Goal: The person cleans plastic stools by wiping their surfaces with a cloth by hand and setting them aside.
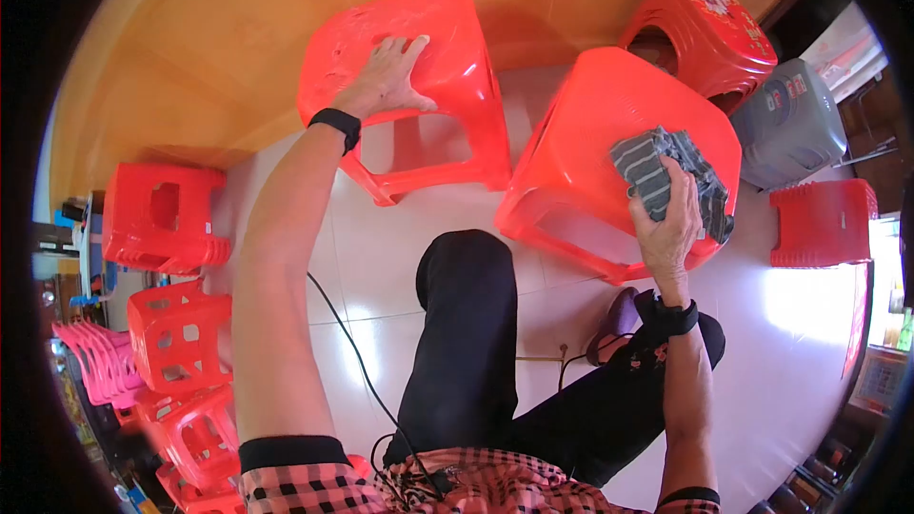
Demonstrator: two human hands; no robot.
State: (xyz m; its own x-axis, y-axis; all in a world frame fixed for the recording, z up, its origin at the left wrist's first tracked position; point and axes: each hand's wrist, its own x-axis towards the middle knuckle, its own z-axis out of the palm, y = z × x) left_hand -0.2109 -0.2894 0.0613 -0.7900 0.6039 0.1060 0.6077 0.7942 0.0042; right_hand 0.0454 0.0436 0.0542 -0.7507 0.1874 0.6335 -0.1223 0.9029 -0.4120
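My left hand rests on the seat of a red plastic stool, its fingers spread and nothing in them. To the right stands a second red plastic stool. On that seat my right hand grips a dark grey striped cloth, which is bunched up and pressed against the stool's near right side. Part of the cloth is hidden under the fingers. Both stools stand upright on the tiled floor.
A red stool with a flower print and a grey stool stand at the back right. More red stools are stacked at right. Red stools and pink ones line the left. A black cable hangs near my legs.
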